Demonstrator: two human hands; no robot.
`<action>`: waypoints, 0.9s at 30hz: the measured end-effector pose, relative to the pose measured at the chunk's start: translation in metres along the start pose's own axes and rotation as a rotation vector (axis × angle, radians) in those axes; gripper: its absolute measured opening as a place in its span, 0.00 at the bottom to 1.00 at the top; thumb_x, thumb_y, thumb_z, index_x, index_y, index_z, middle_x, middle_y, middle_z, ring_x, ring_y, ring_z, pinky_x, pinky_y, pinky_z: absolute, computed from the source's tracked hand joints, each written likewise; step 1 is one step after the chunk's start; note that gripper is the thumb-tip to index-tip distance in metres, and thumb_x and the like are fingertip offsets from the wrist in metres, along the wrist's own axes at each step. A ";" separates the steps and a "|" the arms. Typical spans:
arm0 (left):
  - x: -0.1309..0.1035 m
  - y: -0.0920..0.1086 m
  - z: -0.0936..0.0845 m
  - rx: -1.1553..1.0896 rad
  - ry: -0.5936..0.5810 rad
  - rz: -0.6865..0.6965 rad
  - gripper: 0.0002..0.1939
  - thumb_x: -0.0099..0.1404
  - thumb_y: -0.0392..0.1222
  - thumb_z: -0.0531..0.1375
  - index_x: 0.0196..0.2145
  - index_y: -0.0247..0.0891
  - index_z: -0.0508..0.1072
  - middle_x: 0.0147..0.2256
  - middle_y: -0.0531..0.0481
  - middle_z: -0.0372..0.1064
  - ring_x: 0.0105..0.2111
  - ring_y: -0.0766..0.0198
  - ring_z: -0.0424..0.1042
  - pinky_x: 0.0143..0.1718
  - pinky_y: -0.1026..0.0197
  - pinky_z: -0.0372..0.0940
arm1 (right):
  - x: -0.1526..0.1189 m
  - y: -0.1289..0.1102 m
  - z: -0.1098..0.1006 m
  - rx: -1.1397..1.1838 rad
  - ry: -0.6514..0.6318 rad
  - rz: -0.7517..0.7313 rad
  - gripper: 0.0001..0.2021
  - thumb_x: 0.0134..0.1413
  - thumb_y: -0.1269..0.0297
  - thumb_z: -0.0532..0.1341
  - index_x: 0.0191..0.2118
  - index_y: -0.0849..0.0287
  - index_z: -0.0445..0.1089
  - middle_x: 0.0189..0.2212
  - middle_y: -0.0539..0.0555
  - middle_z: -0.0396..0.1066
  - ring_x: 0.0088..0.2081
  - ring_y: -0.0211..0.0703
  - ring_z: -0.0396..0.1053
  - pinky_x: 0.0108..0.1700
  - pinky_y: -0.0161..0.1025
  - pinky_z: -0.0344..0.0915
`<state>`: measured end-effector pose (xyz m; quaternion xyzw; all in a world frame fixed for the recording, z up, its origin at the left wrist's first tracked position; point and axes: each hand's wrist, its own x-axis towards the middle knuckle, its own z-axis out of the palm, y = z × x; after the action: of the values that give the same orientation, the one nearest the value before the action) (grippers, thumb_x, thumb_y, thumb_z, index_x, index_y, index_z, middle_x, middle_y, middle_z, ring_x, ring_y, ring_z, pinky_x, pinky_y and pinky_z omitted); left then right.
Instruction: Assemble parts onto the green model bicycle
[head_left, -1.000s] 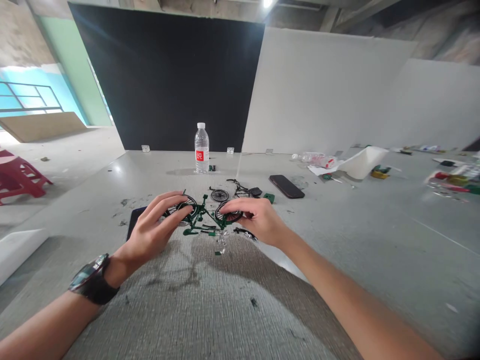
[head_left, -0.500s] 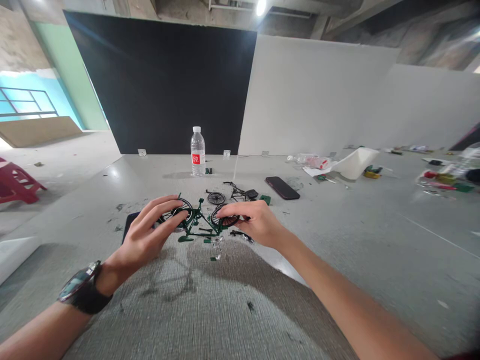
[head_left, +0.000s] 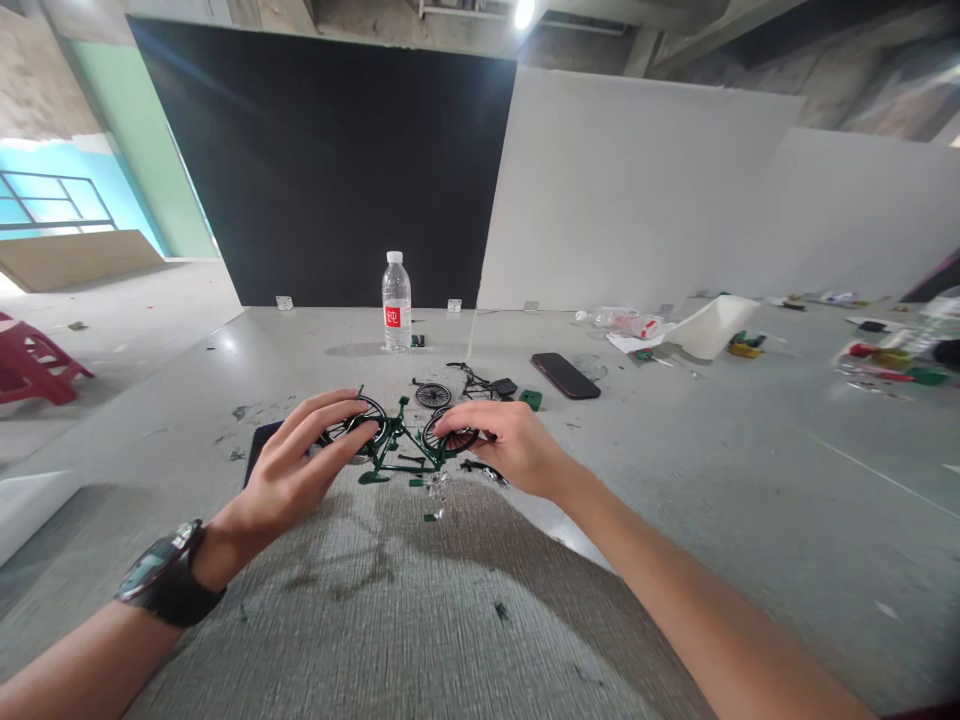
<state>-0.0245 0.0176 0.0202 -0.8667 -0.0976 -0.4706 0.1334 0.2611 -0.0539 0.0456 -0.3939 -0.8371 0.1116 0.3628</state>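
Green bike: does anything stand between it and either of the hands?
Nothing visible does. The left hand is already on one wheel of the bike, the right hand on the other. The loose wheel lies beyond the bike, not between it and either hand.

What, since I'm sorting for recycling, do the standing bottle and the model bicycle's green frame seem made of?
Water bottle: probably plastic, clear and glossy; see-through walls show highlights. Green bicycle frame: painted metal or plastic, glossy; thin tubes shine, fitting either.
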 end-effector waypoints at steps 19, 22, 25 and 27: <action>0.000 -0.001 0.001 -0.017 0.016 0.018 0.17 0.67 0.26 0.59 0.52 0.34 0.74 0.51 0.36 0.70 0.55 0.46 0.69 0.53 0.44 0.70 | 0.000 0.001 0.001 -0.035 0.025 -0.042 0.20 0.58 0.82 0.56 0.48 0.55 0.77 0.46 0.52 0.78 0.47 0.42 0.76 0.50 0.43 0.73; 0.000 -0.001 0.001 -0.017 0.021 0.025 0.17 0.67 0.26 0.59 0.52 0.34 0.75 0.50 0.36 0.71 0.55 0.46 0.69 0.53 0.44 0.70 | -0.001 0.000 0.000 -0.028 0.018 -0.032 0.20 0.58 0.81 0.55 0.48 0.54 0.77 0.46 0.50 0.79 0.47 0.42 0.76 0.49 0.42 0.73; 0.000 -0.001 0.001 -0.013 0.018 0.020 0.17 0.67 0.25 0.59 0.52 0.34 0.75 0.51 0.37 0.71 0.56 0.46 0.69 0.54 0.44 0.70 | -0.002 0.001 0.000 -0.028 0.013 -0.016 0.20 0.58 0.81 0.55 0.48 0.53 0.77 0.46 0.49 0.79 0.46 0.41 0.77 0.49 0.41 0.74; 0.000 -0.001 0.001 -0.015 0.014 0.019 0.18 0.67 0.25 0.59 0.53 0.35 0.74 0.51 0.37 0.71 0.56 0.46 0.69 0.54 0.43 0.70 | -0.002 0.001 0.000 -0.035 0.004 -0.004 0.21 0.58 0.81 0.55 0.49 0.53 0.76 0.46 0.49 0.79 0.46 0.41 0.77 0.49 0.41 0.74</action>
<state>-0.0240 0.0192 0.0200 -0.8651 -0.0850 -0.4763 0.1322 0.2625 -0.0546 0.0438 -0.3986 -0.8390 0.0954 0.3579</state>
